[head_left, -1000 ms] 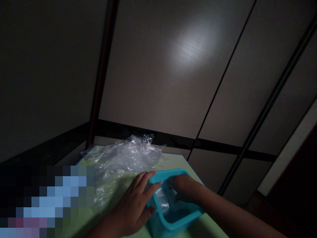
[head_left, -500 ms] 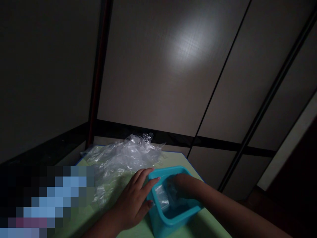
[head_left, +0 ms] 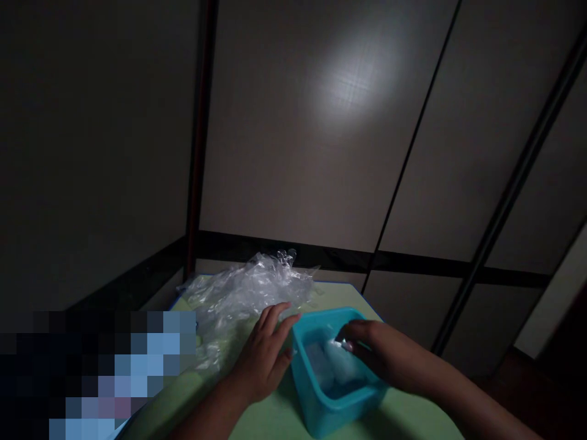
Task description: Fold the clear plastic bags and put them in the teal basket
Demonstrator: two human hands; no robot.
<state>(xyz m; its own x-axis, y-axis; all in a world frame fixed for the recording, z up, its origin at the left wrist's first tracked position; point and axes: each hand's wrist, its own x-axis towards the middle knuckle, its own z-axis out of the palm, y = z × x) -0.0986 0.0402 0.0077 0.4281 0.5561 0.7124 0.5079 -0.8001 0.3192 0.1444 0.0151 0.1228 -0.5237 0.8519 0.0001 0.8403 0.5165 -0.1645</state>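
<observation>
A turquoise plastic basket stands on the green table. My right hand reaches over its right rim, thumb and fingertips pinched on a clear plastic bag that hangs down inside. Another pale, see-through packet lies in the basket to the left of it; its contents are too dim to make out. My left hand is beside the basket's left wall, fingers apart and holding nothing, the fingertips close to the rim.
Crumpled clear plastic wrap is heaped at the back left of the green table. Close behind the table rise cabinet doors with dark strips. A blurred-out patch covers the lower left corner.
My right hand has risen from deep in the basket, pulling the plastic bag up. My left hand no longer rests on the rim. The view has shifted slightly.
</observation>
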